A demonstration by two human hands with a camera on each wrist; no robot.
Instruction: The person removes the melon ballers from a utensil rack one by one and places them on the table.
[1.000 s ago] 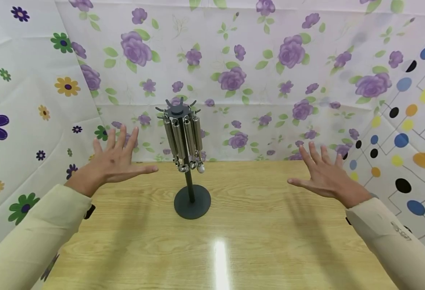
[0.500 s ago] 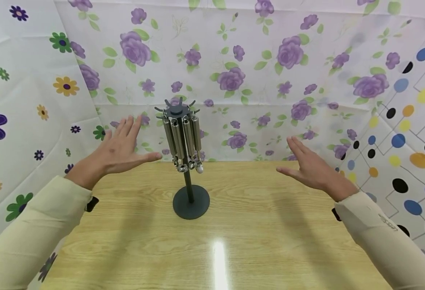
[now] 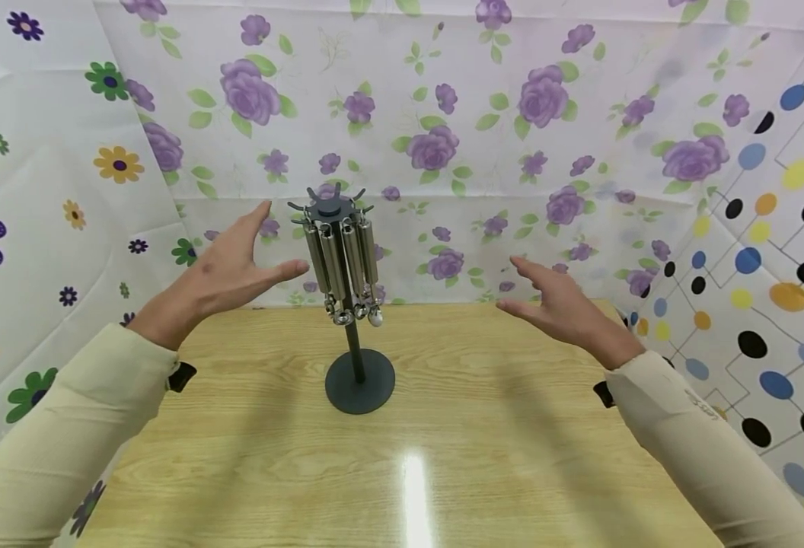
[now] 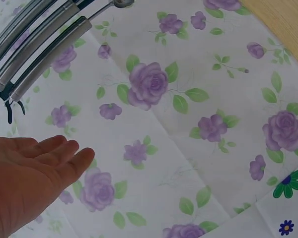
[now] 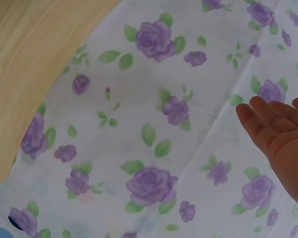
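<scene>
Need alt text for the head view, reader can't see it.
A person's left hand, open and empty, hovers beside a dark stand hung with silver-handled utensils on a wood-grain table. The right hand, also empty, hovers on the other side. Purple-flowered cloth hangs behind.

The desk is backed by rose-patterned cloth and flanked by flower-printed cloth and dotted cloth; white glare is reflected.
</scene>
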